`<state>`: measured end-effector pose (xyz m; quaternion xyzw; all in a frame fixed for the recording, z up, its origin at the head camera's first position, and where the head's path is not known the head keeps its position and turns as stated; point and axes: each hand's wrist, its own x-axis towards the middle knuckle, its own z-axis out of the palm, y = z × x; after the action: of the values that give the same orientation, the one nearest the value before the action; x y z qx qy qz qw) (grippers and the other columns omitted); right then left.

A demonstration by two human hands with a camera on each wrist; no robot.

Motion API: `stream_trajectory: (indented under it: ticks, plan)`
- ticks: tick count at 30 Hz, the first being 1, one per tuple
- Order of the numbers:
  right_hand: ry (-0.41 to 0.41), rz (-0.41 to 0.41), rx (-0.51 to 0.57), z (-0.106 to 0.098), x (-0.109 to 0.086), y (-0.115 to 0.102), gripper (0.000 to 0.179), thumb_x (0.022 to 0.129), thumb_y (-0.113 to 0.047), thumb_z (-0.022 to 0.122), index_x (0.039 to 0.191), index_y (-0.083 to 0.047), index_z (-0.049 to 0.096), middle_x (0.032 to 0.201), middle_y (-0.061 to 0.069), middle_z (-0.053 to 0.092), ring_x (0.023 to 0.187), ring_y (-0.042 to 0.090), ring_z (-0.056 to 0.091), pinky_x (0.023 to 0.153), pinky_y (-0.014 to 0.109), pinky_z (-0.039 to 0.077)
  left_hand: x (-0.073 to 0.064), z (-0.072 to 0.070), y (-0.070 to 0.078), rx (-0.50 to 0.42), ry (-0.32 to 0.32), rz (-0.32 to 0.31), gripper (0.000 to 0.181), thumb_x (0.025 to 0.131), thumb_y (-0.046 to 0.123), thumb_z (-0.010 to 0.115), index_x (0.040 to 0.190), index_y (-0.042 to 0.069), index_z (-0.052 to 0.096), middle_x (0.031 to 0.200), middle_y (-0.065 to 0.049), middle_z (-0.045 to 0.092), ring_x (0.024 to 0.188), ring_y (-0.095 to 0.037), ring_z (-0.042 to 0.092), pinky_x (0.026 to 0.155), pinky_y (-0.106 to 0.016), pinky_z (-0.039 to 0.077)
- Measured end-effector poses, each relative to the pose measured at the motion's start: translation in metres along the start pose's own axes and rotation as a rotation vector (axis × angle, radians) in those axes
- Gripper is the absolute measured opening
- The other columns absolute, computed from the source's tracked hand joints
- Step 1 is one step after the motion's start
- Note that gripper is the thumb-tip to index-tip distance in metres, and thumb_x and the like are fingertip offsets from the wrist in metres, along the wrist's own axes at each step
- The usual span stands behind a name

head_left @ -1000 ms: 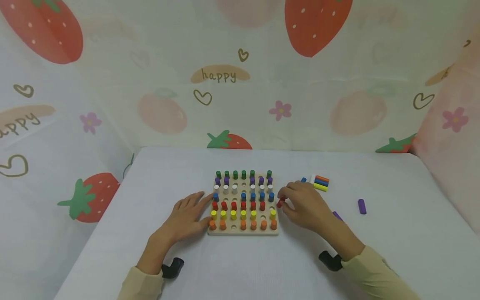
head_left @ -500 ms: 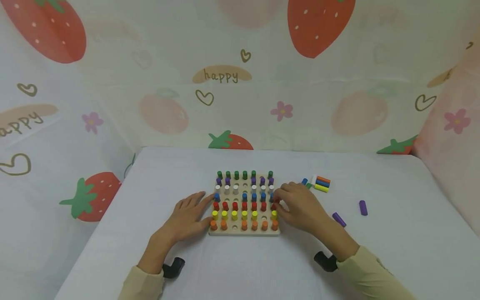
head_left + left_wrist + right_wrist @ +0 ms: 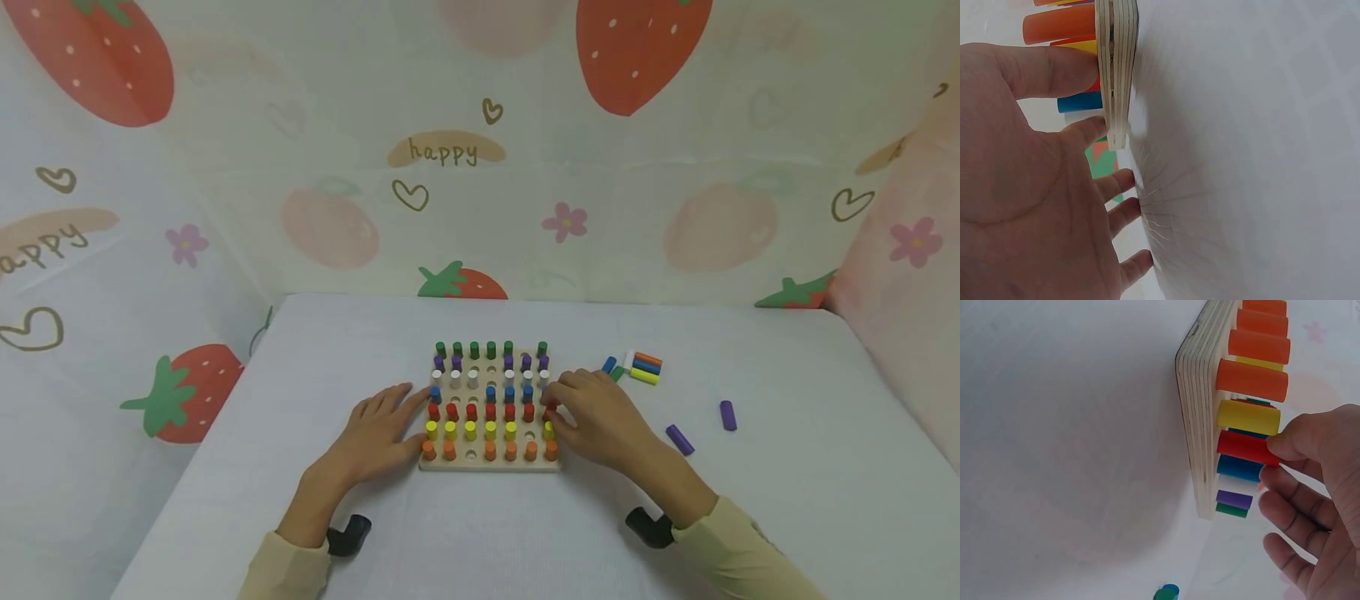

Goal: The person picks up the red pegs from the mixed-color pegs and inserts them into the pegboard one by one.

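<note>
A wooden pegboard (image 3: 487,468) holds rows of green, purple, white, blue, red, yellow and orange pegs standing upright. At the board's right edge my right hand (image 3: 603,412) pinches a red peg (image 3: 1244,447) between thumb and fingers. That peg stands in the right end of the red row, between a yellow peg (image 3: 1249,417) and a blue peg (image 3: 1238,467). On the other side, my left hand (image 3: 375,442) lies with fingers spread, thumb and index fingertip against the board's left edge. Its other fingertips touch the white tabletop in the left wrist view.
Right of the board lie loose pegs: a blue one (image 3: 609,364), a green one (image 3: 617,373), and a cluster with a yellow peg (image 3: 644,377) in front. Two purple pegs lie farther right, one nearer (image 3: 679,440) and one beyond (image 3: 728,415). A patterned curtain (image 3: 480,167) hangs behind.
My right hand has moved left with the red peg, from beside the board to the red row's right end, where the peg now stands. The left hand has stayed at the board.
</note>
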<state>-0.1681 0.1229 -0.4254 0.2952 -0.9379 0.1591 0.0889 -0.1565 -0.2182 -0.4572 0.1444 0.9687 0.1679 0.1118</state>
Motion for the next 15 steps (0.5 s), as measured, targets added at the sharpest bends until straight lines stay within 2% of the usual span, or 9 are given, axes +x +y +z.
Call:
stream_trajectory:
  ticks: [8, 12, 15]
  plan:
    - [0.030, 0.017, -0.018, 0.000, -0.004, 0.003, 0.019, 0.090, -0.020, 0.083, 0.108, -0.016, 0.077, 0.097, -0.002, 0.075, 0.093, 0.018, 0.069, 0.092, 0.043, 0.059, 0.001, 0.002, 0.001, 0.013, -0.009, -0.004, 0.071, 0.100, 0.039, 0.054, 0.165, 0.017, 0.036, 0.172, -0.020, 0.032, 0.159, -0.047, 0.028, 0.127, -0.074, 0.021]
    - [0.048, 0.068, -0.011, -0.002, -0.008, 0.005, 0.021, 0.092, -0.022, 0.081, 0.111, -0.017, 0.077, 0.097, -0.003, 0.074, 0.095, 0.018, 0.069, 0.095, 0.045, 0.059, 0.000, 0.000, 0.002, 0.020, -0.006, -0.008, 0.071, 0.100, 0.040, 0.054, 0.166, 0.017, 0.036, 0.172, -0.021, 0.032, 0.159, -0.047, 0.028, 0.127, -0.074, 0.021]
    - [0.080, 0.118, 0.020, -0.004, -0.013, 0.008, 0.018, 0.092, -0.021, 0.081, 0.110, -0.017, 0.078, 0.097, -0.004, 0.075, 0.094, 0.017, 0.069, 0.091, 0.043, 0.061, -0.002, -0.001, 0.002, 0.011, 0.000, -0.001, 0.071, 0.100, 0.039, 0.054, 0.165, 0.016, 0.037, 0.171, -0.022, 0.033, 0.159, -0.048, 0.029, 0.127, -0.074, 0.021]
